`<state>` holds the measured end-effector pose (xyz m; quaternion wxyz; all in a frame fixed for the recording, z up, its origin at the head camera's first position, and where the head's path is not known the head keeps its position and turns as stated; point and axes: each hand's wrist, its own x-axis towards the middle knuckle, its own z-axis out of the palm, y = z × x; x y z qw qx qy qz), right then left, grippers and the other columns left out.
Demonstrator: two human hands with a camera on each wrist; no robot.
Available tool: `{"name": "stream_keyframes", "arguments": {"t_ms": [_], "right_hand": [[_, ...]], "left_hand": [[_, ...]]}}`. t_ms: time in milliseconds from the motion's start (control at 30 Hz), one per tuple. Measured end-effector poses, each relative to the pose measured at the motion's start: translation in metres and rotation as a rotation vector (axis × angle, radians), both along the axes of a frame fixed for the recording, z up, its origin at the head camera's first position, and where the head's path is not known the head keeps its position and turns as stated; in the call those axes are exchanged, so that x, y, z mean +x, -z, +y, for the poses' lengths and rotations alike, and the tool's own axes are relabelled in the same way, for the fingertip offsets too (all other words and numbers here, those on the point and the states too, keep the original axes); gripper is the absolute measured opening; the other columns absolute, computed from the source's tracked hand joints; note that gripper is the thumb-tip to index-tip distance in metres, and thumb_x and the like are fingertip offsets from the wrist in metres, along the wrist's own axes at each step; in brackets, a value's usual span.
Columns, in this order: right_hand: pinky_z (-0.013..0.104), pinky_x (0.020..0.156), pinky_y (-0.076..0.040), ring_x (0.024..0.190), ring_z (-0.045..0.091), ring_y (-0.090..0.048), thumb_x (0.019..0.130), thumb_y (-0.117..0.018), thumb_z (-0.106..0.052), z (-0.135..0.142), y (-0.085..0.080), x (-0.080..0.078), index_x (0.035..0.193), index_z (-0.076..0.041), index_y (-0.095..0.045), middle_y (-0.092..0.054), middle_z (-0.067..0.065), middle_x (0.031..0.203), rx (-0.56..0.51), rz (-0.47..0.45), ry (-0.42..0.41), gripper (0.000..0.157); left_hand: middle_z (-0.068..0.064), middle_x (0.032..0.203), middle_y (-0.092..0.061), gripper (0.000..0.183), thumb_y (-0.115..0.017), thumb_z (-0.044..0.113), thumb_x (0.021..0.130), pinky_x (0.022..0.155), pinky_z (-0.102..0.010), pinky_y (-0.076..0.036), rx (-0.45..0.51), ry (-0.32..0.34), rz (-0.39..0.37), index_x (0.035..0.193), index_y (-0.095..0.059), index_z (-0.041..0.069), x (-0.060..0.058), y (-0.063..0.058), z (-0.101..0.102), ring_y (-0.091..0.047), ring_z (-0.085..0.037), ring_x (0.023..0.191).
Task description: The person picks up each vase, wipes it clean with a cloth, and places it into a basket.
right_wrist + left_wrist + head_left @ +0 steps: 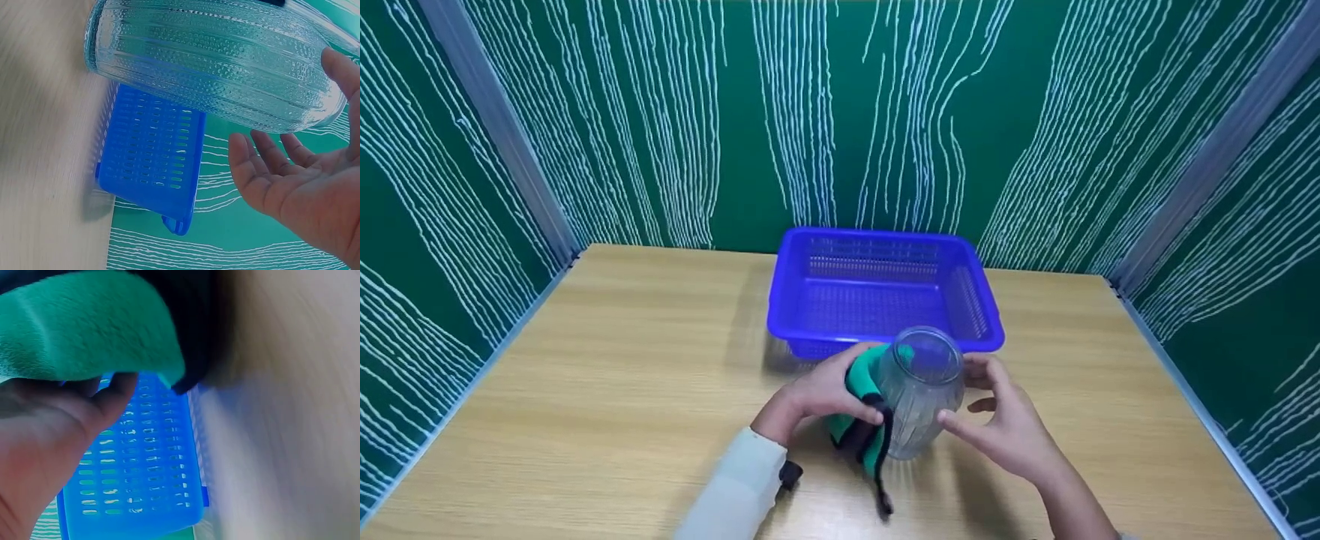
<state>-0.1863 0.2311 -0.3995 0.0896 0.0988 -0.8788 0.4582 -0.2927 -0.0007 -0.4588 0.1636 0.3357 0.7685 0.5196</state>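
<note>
A clear, ribbed glass vase (919, 409) stands on the table in front of the basket, its round mouth facing up. Against its left side my left hand (826, 386) holds a green cloth (864, 375) with black edging, the thumb curled over it. One black strip of the cloth hangs down toward the table. In the left wrist view the cloth's fuzzy face (101, 329) covers most of the fingers. My right hand (1009, 431) is spread at the vase's right side. The right wrist view shows its thumb overlapping the glass (214, 64) and the other fingers apart from it.
Right behind the vase sits a blue plastic basket (877, 235) with slotted walls. A small black object (790, 475) shows beside the left sleeve. Green walls (1020, 135) with white wavy lines enclose the wooden table (645, 360) at the back and sides.
</note>
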Motion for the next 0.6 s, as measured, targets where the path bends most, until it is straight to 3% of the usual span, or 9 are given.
{"name": "stream_keyframes", "arguments": {"t_ms": [267,600], "right_hand": [[0.032,0.072,-0.047,0.096,0.011,-0.052,0.066,-0.074,-0.032,0.01,0.012,-0.007,0.12,-0.023,-0.042,-0.057,-0.003,0.104,0.028,0.04,-0.022,0.063],[0.033,0.073,-0.047,0.097,0.011,-0.052,0.069,-0.072,-0.034,0.012,0.01,-0.006,0.122,-0.023,-0.041,-0.057,-0.003,0.107,0.045,0.031,-0.032,0.063]], "left_hand": [[0.009,0.116,-0.051,0.083,-0.079,0.037,0.058,0.089,-0.031,-0.04,0.175,0.036,-0.014,0.127,-0.036,0.027,0.017,-0.031,0.001,-0.048,-0.009,0.105],[-0.006,0.119,-0.051,0.084,-0.079,0.036,0.059,0.089,-0.032,-0.04,0.245,0.06,-0.011,0.128,-0.035,0.019,0.021,-0.05,0.007,-0.05,-0.01,0.104]]}}
